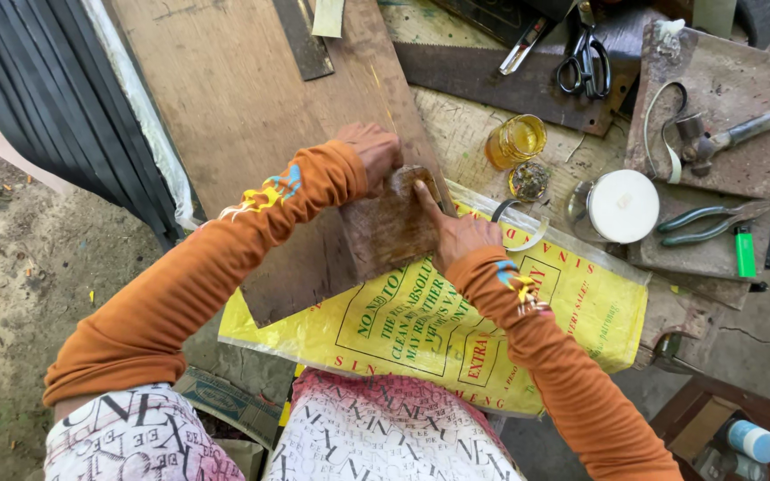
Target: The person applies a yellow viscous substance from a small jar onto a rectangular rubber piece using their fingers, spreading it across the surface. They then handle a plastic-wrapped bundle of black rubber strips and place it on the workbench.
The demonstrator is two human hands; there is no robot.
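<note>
The left hand [372,150] had its fingers curled shut over the far top corner of a brown leather piece [391,224]. The right hand [456,233] pressed on the piece's right edge, thumb [424,198] extended flat along the leather and the other fingers folded against its side. The leather piece lay on a dark board [300,267], partly over a yellow printed sack [456,330] spread across the tabletop [456,134]. Both arms wore orange sleeves [180,294].

Just beyond the right hand stood a small glass jar of amber liquid [516,141], with its lid [529,180] beside it. A white-topped round container [621,207] stood further right, near green-handled pliers [710,223] and a green lighter [745,251]. Scissors [585,62] and a hammer [733,135] lay at the far edge.
</note>
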